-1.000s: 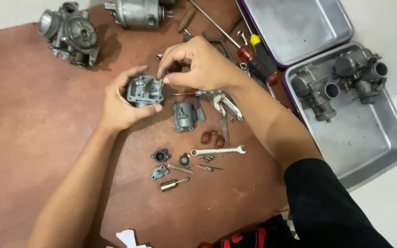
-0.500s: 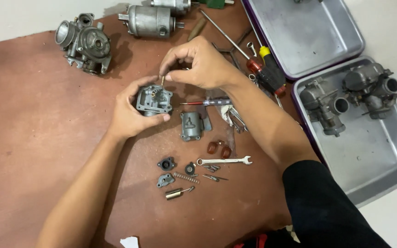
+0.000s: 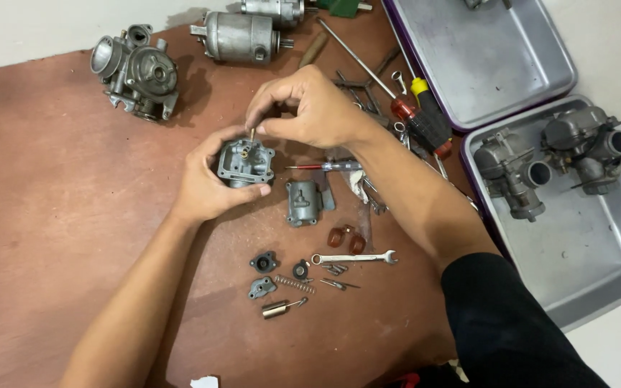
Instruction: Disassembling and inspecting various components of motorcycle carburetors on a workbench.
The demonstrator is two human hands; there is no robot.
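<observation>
— What's lowest in the frame?
— Small parts and a spanner (image 3: 354, 256) on the brown desk (image 3: 52, 215).
— Mid-frame?
— Left hand (image 3: 206, 183) wraps the carburettor body (image 3: 246, 162); right hand (image 3: 318, 108) fingers pinch a small brass jet (image 3: 252, 134) above it.
— Upper left?
— Another carburettor (image 3: 136, 72).

Small engine repair workshop, by look of it. Brown worn work surface (image 3: 52, 215) strewn with grey cast-metal carburettor bodies (image 3: 136, 72), cylindrical grey starter motor (image 3: 238, 36), small silver open-ended spanner (image 3: 353, 257), springs, screws, red-and-yellow-handled screwdrivers (image 3: 422, 118). Two shallow steel trays (image 3: 583, 259) alongside, one holding more carburettors (image 3: 551, 162).
</observation>
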